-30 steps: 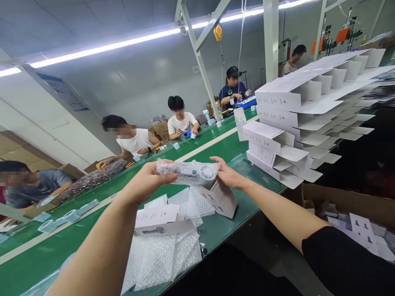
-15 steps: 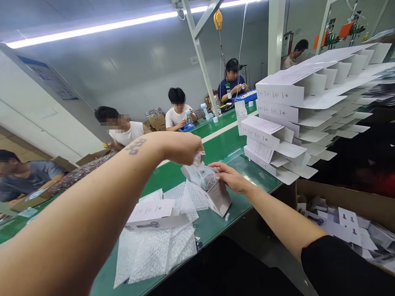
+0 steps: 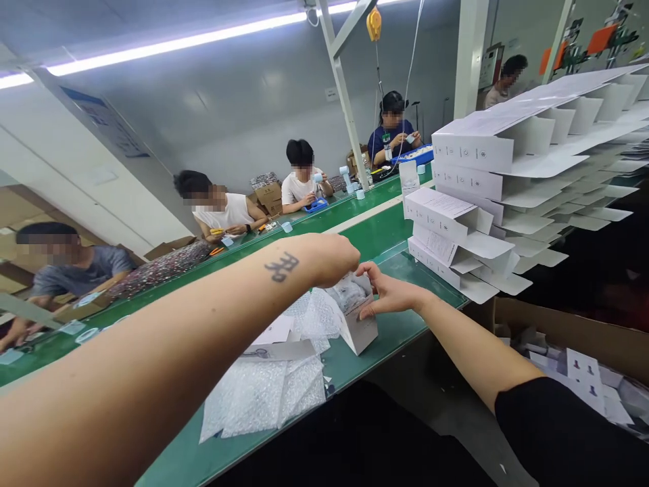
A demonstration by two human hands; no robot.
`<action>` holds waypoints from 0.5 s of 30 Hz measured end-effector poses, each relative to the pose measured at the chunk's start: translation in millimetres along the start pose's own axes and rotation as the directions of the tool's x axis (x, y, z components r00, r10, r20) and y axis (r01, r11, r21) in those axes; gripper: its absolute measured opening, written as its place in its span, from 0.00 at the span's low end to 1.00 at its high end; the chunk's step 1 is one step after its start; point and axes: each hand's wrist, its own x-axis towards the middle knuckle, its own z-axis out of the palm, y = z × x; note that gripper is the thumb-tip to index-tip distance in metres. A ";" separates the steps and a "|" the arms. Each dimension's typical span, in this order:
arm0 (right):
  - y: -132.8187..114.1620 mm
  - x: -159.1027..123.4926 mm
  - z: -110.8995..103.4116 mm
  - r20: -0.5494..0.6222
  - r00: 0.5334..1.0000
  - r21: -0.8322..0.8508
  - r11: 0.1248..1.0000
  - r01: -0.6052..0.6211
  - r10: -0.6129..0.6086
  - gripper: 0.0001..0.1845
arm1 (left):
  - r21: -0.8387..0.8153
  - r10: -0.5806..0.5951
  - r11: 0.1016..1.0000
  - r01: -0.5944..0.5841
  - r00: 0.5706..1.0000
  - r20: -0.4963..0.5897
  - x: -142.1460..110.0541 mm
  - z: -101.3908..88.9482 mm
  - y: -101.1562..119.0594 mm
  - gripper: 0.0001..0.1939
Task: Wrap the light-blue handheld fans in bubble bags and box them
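A small white carton (image 3: 361,330) stands open and tilted on the green bench. In its mouth sits a clear plastic bag (image 3: 353,289) with something pale inside that I cannot make out. My left hand (image 3: 337,260) is curled over the bag, its fingertips hidden behind the knuckles. My right hand (image 3: 388,292) grips the carton from the right, thumb on the near face and index finger raised by the top edge. Left of the carton lie bubble-wrap pouches (image 3: 253,399), and another printed box (image 3: 284,350) lies flat on them, partly covered by my left forearm.
Stacked open white cartons (image 3: 474,152) rise at the right of the bench. Below them stands a brown cardboard box (image 3: 547,314) of printed packaging. Several co-workers sit across the green conveyor belt (image 3: 378,220), with blue trays (image 3: 317,205) and pale blue parts.
My left hand has moved right and down closer to the carton, and the bag sits lower in it. My right thumb now presses the carton's near face. The view has shifted left.
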 end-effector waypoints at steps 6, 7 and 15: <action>-4.5 0.3 6.1 -0.084 0.996 -0.087 0.996 0.023 -0.030 0.41 | -0.016 0.129 0.991 -0.131 0.987 -0.094 -2.1 16.4 4.9 0.12; -3.3 -1.3 6.0 -0.093 0.996 -0.045 0.999 0.005 -0.009 0.41 | -0.013 0.149 0.988 -0.152 0.980 -0.129 -3.8 19.6 -0.1 0.13; 6.8 2.0 23.5 -0.092 0.991 -0.203 0.976 0.076 -0.097 0.40 | -0.191 0.126 0.976 -0.108 0.989 0.081 -7.1 58.4 -2.6 0.15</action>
